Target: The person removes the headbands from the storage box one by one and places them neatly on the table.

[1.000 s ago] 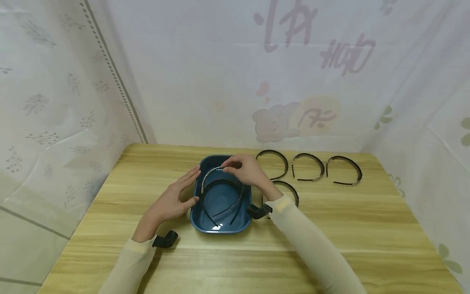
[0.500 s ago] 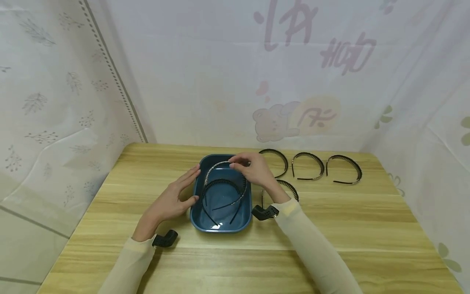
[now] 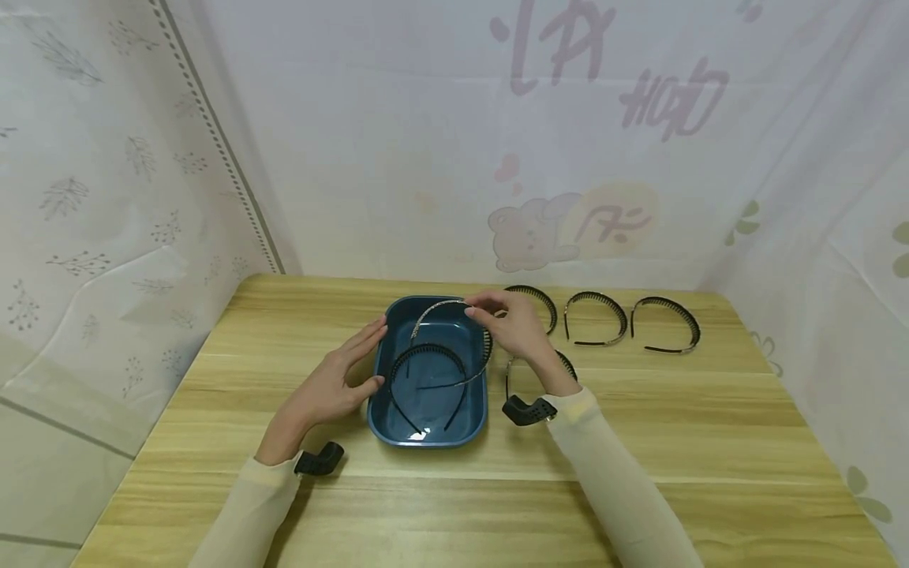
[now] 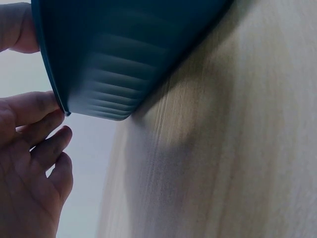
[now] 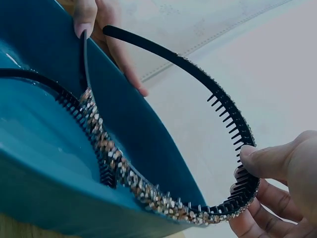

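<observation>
A blue plastic basin (image 3: 428,442) stands on the table. My left hand (image 3: 334,386) rests against its left side, fingers extended, with fingertips and thumb touching the rim; the left wrist view shows the basin's ribbed outer wall (image 4: 114,74) beside them. Over the basin's far right part, my right hand (image 3: 514,323) pinches a black toothed headband (image 5: 163,206) covered in glittering stones, gripping it near the top of its arc. Another black toothed headband (image 3: 429,349) lies inside the basin, below the held one.
Right of the basin, several black toothed headbands lie on the wooden table (image 3: 639,442): one (image 3: 598,298) in the far row, one (image 3: 671,304) at its right end, and one (image 3: 564,363) nearer, partly behind the right wrist. A patterned cloth (image 3: 398,158) hangs behind.
My right hand has moved right and away toward the table's far edge, drawing the glittering headband with it from over the basin's middle. The left hand and the other headbands stay put.
</observation>
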`<action>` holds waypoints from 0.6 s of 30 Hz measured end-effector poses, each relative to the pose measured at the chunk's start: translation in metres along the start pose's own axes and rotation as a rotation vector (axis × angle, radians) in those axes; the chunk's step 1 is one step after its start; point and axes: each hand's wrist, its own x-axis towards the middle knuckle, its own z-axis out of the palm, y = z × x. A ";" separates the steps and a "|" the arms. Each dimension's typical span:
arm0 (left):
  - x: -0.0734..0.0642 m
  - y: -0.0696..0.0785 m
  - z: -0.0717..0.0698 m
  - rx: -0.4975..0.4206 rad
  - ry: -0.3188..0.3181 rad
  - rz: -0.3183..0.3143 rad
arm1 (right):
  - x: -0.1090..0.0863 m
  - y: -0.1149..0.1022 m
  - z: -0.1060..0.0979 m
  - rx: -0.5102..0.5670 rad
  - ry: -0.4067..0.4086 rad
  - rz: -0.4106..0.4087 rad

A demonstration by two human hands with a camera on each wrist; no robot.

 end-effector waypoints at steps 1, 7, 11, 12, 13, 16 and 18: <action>0.000 0.000 0.000 -0.001 0.000 0.000 | -0.001 0.001 -0.001 0.003 0.003 0.006; 0.000 -0.001 0.001 -0.003 0.000 0.000 | -0.005 0.004 -0.009 0.005 0.038 0.021; 0.000 -0.001 0.001 -0.011 0.001 0.005 | -0.007 0.005 -0.015 0.008 0.062 0.038; 0.000 -0.001 0.001 -0.012 0.001 0.006 | -0.007 0.006 -0.017 0.011 0.066 0.046; 0.000 -0.001 0.001 -0.009 0.001 0.007 | -0.008 0.006 -0.018 0.010 0.071 0.058; 0.000 -0.003 0.001 0.000 0.007 0.010 | -0.008 0.007 -0.023 -0.002 0.076 0.090; 0.000 -0.003 0.001 0.003 0.009 0.010 | -0.009 0.009 -0.025 -0.009 0.076 0.106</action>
